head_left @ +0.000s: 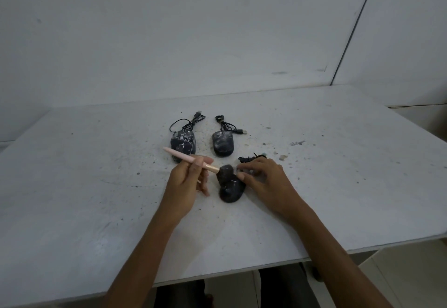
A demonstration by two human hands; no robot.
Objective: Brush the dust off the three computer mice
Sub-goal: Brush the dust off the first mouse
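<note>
Three dark computer mice lie on a white table [96,186]. The near mouse [231,191] sits between my hands. My left hand [186,181] grips a pink-handled brush [183,156], and its dark bristles [226,172] rest on the front of that mouse. My right hand [263,179] pinches the same mouse at its front right side with thumb and fingers. Two dusty mice lie farther back: the left one [182,144] and the right one [223,145], each with a coiled cable behind it.
The near mouse's bundled cable [249,158] shows just beyond my right fingers. Dust and grit are scattered over the table around the mice. A white wall rises behind the table. The table's front edge runs close to my body.
</note>
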